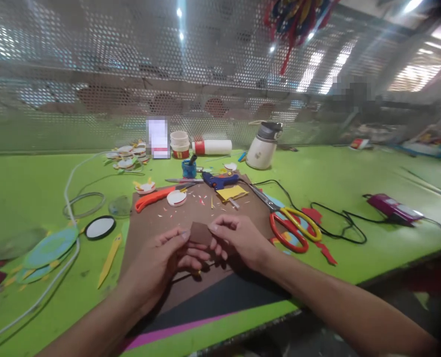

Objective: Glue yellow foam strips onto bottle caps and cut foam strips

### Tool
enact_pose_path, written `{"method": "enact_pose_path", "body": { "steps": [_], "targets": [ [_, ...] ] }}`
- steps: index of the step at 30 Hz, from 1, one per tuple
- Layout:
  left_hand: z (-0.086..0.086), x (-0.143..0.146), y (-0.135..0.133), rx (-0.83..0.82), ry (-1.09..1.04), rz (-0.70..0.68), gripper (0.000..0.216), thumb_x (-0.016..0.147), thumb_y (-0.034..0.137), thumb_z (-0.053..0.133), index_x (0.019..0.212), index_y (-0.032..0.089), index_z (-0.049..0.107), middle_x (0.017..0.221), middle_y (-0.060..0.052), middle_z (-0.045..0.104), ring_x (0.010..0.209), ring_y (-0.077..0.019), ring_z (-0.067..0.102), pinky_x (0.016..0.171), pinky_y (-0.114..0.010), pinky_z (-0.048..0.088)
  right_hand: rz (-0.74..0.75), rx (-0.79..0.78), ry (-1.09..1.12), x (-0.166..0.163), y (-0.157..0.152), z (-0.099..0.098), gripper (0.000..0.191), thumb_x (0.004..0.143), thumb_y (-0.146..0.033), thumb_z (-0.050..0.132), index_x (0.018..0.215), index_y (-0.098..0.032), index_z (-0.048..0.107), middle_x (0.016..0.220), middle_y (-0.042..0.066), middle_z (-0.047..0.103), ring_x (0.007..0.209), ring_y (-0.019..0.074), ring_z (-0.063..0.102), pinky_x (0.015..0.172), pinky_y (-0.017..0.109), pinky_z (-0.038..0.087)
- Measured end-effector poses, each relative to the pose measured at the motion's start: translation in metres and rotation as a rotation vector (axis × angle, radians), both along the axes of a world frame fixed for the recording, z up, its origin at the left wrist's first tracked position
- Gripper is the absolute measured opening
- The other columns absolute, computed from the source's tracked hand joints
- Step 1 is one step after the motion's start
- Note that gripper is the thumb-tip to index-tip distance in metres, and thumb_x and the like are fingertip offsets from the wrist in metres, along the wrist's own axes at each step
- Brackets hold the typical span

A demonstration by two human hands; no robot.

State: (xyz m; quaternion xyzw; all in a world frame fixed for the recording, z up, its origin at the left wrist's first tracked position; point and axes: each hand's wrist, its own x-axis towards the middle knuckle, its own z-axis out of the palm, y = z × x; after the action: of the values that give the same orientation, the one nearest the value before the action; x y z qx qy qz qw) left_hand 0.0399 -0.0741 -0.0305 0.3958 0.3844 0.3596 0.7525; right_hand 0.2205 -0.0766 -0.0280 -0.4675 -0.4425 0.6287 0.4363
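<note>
A small brown foam piece (201,233) is pinched between my two hands just above a brown sheet (157,218) on the green table (30,183). My left hand (157,265) grips its left edge with thumb and fingers closed. My right hand (238,238) grips its right edge the same way. Small cut scraps lie on the brown sheet just beyond my hands. Dark and purple sheets stick out from under the brown one near the table's front edge.
Red and yellow scissors (290,223) lie right of my hands. A blue glue gun (218,180), an orange cutter (151,198), a yellow foam piece (230,192) and a round white lid (176,198) lie beyond. A white jug (262,148), cables and a magenta device (393,208) sit farther off.
</note>
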Motion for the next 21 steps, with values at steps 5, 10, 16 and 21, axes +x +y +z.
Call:
{"method": "enact_pose_path", "body": {
  "steps": [5, 10, 16, 21],
  "targets": [
    [0.0028, 0.0005, -0.0021, 0.031, 0.008, -0.007, 0.035, 0.090, 0.033, 0.055, 0.091, 0.004, 0.073, 0.090, -0.020, 0.075, 0.074, -0.0249, 0.071, 0.063, -0.032, 0.057, -0.009, -0.001, 0.003, 0.0005, 0.0002, -0.0019, 0.044, 0.064, -0.055, 0.079, 0.070, -0.016, 0.060, 0.055, -0.004, 0.063, 0.044, 0.0061, 0.054, 0.042, 0.017, 0.041],
    [0.0027, 0.0008, -0.0015, -0.005, 0.038, 0.080, 0.039, 0.082, 0.043, 0.066, 0.088, 0.005, 0.071, 0.084, -0.019, 0.076, 0.070, -0.0261, 0.071, 0.059, -0.034, 0.057, -0.001, 0.014, -0.005, 0.0010, 0.0001, -0.0019, 0.042, 0.066, -0.054, 0.078, 0.070, -0.016, 0.059, 0.054, -0.004, 0.062, 0.044, 0.0061, 0.052, 0.042, 0.018, 0.039],
    [0.0029, -0.0015, 0.0009, 0.060, 0.163, 0.238, 0.042, 0.069, 0.053, 0.078, 0.065, 0.013, 0.064, 0.056, -0.005, 0.067, 0.045, -0.0117, 0.057, 0.043, -0.019, 0.042, -0.016, 0.005, -0.023, 0.0014, -0.0015, 0.0016, 0.043, 0.066, -0.055, 0.077, 0.068, -0.017, 0.059, 0.053, -0.004, 0.061, 0.044, 0.0058, 0.051, 0.042, 0.017, 0.037],
    [0.0012, -0.0032, -0.0008, 0.066, 0.157, 0.207, 0.032, 0.072, 0.044, 0.079, 0.079, 0.017, 0.062, 0.057, 0.003, 0.061, 0.043, -0.0061, 0.044, 0.041, -0.016, 0.031, -0.009, 0.004, -0.057, 0.0016, -0.0029, 0.0034, 0.039, 0.067, -0.052, 0.076, 0.068, -0.017, 0.058, 0.052, -0.005, 0.059, 0.042, 0.0054, 0.048, 0.041, 0.017, 0.034]
  ]
}}
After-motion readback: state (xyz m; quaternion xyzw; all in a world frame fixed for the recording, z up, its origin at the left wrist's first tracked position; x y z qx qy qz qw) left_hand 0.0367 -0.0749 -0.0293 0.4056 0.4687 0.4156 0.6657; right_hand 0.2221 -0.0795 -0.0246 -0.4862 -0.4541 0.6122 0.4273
